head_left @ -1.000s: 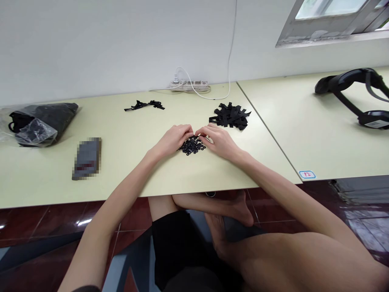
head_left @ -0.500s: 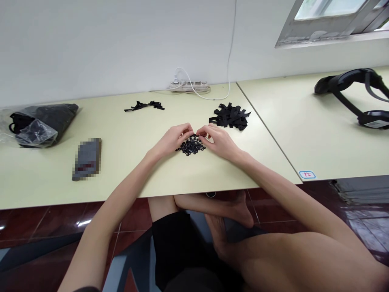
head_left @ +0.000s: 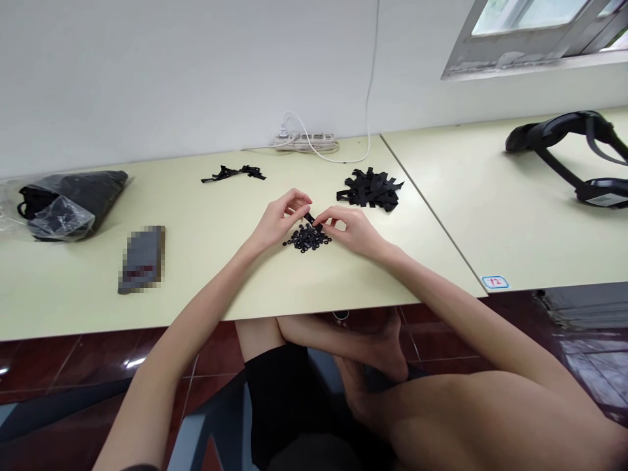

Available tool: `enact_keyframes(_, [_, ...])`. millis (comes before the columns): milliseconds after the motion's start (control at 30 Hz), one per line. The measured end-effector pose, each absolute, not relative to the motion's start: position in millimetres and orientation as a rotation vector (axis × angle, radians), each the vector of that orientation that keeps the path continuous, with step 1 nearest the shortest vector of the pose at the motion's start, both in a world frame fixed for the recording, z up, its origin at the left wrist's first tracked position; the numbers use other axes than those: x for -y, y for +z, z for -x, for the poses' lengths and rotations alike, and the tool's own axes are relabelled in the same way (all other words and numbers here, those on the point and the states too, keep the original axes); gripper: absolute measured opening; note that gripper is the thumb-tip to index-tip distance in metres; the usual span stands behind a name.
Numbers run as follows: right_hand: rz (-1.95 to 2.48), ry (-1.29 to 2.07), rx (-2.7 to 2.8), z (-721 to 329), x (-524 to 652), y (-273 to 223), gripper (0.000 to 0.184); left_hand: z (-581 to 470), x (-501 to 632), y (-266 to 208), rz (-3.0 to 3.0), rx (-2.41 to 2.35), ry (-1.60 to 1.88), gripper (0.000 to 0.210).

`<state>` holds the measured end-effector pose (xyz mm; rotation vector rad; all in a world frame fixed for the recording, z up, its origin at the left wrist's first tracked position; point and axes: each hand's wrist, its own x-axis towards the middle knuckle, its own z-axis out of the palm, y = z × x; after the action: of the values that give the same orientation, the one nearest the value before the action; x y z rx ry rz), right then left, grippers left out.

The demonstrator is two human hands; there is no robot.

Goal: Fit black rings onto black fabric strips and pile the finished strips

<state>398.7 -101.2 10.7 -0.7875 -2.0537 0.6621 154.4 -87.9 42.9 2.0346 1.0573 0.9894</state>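
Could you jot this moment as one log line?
left hand: at strip, grip unclear | right hand: pinching strip | close by: small black parts | beyond right hand: strip heap

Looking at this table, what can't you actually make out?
In the head view:
Black strip: right end partly covered by the right hand.
Left hand: grip too small to judge.
Small black discs: heaped, too small to count.
Gray item: pixelated.
Strapped black device: cut off by right edge.

Power strip (head_left: 318,139) against a wall (head_left: 171,72); its white cable (head_left: 338,161) curves right, then upward. Well right of the strip: a window (head_left: 530,18) higher up, a headset (head_left: 554,133), a label (head_left: 495,282) lower down.
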Motion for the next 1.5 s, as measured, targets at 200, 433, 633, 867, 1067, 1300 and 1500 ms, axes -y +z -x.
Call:
enact_keyframes(200, [0.832,0.839,1.868,-398,100,16,0.015,-158,89,45,-1.859,-0.863,0.973,0.032])
enact_keyframes(433, [1.017,0.28,1.609,-435,66,14,0.011,-146,73,35,-1.88,-1.071,1.078,0.02])
enact_keyframes(633, [1.23,0.144,1.47,-469,37,0,0.007,-135,65,24,-2.035,-1.361,1.038,0.016])
enact_keyframes(867, [1.339,-0.003,1.447,-469,36,-9,0.022,-100,29,7,-2.176,-1.632,0.968,0.019])
enact_keyframes(1067, [1.183,0.072,1.668,-439,53,-6,0.015,-72,-29,4,-2.069,-1.809,1.068,0.032])
enact_keyframes(1300, [1.093,0.166,1.785,-424,66,-2,0.012,-51,-64,3,-2.031,-1.877,1.037,0.032])
enact_keyframes(1500, [1.067,0.169,1.816,-420,68,-1,0.015,-46,-59,7,-2.045,-1.902,1.071,0.014])
